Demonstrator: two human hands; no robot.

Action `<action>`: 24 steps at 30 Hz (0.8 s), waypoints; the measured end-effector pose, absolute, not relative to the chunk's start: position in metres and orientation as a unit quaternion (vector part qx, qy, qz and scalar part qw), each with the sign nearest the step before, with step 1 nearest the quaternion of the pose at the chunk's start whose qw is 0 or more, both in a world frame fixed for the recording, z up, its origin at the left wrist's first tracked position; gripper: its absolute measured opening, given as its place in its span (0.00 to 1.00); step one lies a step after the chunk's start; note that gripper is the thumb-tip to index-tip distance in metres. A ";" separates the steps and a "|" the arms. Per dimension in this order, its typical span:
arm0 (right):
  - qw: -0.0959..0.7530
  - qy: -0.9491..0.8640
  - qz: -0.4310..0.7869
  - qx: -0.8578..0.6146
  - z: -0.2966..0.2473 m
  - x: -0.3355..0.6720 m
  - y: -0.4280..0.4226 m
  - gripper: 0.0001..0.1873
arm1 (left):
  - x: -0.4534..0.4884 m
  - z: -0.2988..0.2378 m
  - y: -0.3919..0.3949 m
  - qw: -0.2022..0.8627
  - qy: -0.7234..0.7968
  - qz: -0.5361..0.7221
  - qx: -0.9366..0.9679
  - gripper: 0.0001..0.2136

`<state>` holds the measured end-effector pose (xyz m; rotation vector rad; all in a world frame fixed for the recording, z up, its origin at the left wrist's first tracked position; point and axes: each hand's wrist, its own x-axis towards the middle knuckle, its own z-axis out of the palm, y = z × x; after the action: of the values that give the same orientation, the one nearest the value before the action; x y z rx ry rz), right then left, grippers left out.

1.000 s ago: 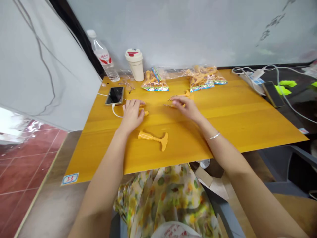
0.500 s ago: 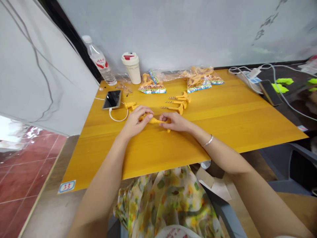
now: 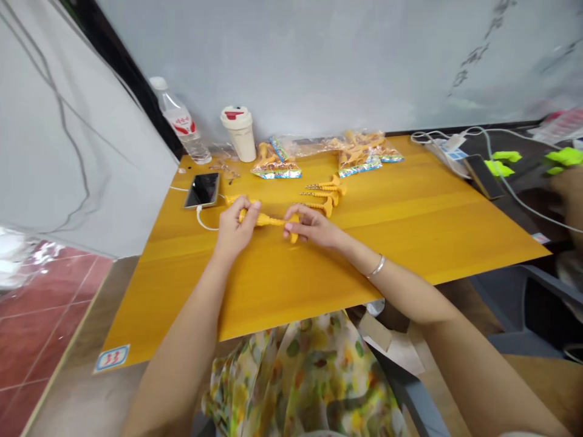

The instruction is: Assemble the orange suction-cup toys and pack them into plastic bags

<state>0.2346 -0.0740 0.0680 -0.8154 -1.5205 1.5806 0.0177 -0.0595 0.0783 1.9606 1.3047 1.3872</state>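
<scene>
A person's left hand (image 3: 233, 227) curls its fingers (image 3: 249, 209) closely around one end of an orange plastic T-handled piece (image 3: 271, 221), while the right hand (image 3: 312, 226), a thin silver bangle (image 3: 377, 266) on its wrist, grips the crossbar end narrowly between its fingertips (image 3: 291, 226). The shaft spans the gap between the hands, over a honey-yellow wooden table (image 3: 364, 255). Just beyond lie three orange screw-tipped plastic pieces (image 3: 322, 197), then a black smartphone (image 3: 203, 190) on a white cable (image 3: 203, 221), and, farther off, clear plastic bags of orange pieces (image 3: 276, 167).
</scene>
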 end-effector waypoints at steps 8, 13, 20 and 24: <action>0.405 -0.657 0.530 -0.351 0.066 0.228 -0.083 0.37 | 0.019 0.085 -0.060 0.219 0.472 0.515 0.682 0.20; 0.402 -0.744 0.379 -0.375 0.061 0.232 -0.083 0.27 | 0.020 0.087 -0.060 0.225 0.489 0.514 0.668 0.20; 0.304 -0.863 0.094 -0.392 0.063 0.243 -0.072 0.11 | 0.019 0.083 -0.055 0.235 0.514 0.511 0.647 0.22; 0.258 -0.895 0.014 -0.365 0.071 0.245 -0.071 0.17 | 0.019 0.077 -0.050 0.286 0.525 0.514 0.616 0.24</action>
<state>0.2453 -0.0714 0.0713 -0.9901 -2.4262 0.0386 0.0191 -0.0499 0.0767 1.6453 1.4030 1.3726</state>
